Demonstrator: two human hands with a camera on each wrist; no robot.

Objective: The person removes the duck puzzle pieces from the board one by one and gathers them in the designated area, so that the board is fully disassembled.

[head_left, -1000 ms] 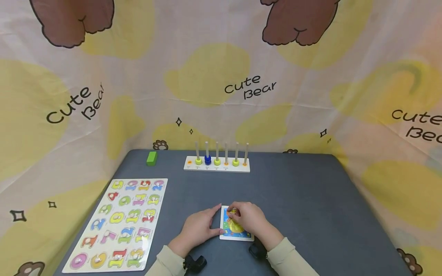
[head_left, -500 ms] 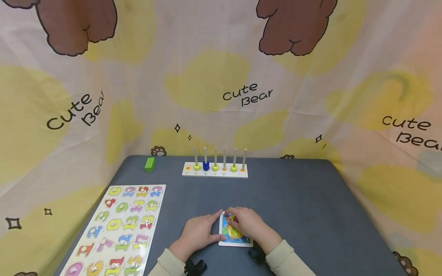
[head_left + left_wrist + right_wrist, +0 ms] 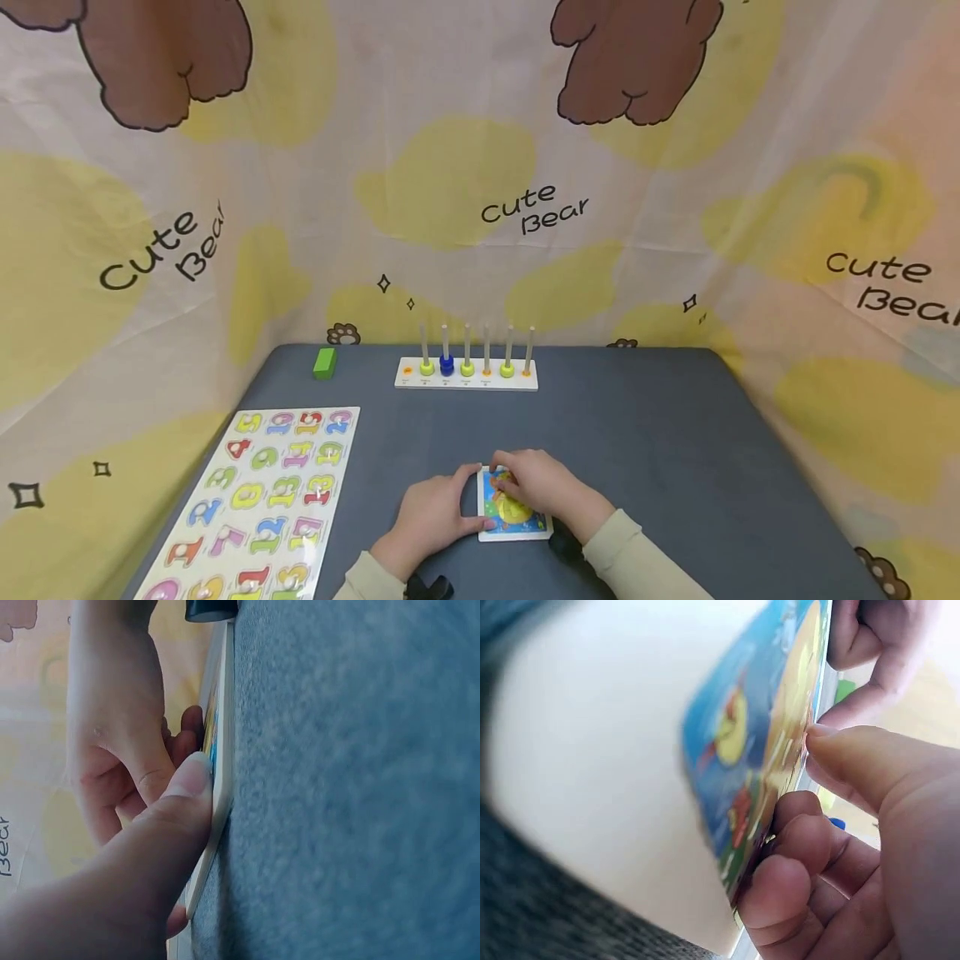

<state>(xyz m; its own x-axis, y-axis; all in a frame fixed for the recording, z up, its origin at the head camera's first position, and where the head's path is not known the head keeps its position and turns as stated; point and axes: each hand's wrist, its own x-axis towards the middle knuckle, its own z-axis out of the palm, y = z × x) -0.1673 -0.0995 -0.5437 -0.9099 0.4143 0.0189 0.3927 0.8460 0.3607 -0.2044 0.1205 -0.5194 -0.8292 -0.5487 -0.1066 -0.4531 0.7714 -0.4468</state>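
Note:
A small picture board (image 3: 516, 527) with a white rim and a blue-and-yellow picture lies flat on the table at the front middle. My left hand (image 3: 433, 517) holds its left side: the thumb lies on the lower rim and a finger is at the upper left corner. In the left wrist view the thumb (image 3: 176, 799) overlaps the board's edge (image 3: 223, 772). My right hand (image 3: 546, 485) is over the picture's upper part, fingers bent and fingertips touching it. The right wrist view shows the thumb and fingertips (image 3: 780, 889) on the picture (image 3: 731, 742); whether they pinch a piece is hidden.
A white number board (image 3: 262, 500) with coloured digits lies at the left. Behind it sits a green block (image 3: 325, 363). A white peg stand (image 3: 465, 383) with yellow-green and blue rings stands at the back. A patterned cloth (image 3: 420, 183) surrounds the grey table (image 3: 645, 450).
The head view has tilted up, so the scene sits lower in it. My right fingers have shifted slightly over the picture's upper part; my left hand keeps its hold on the board.

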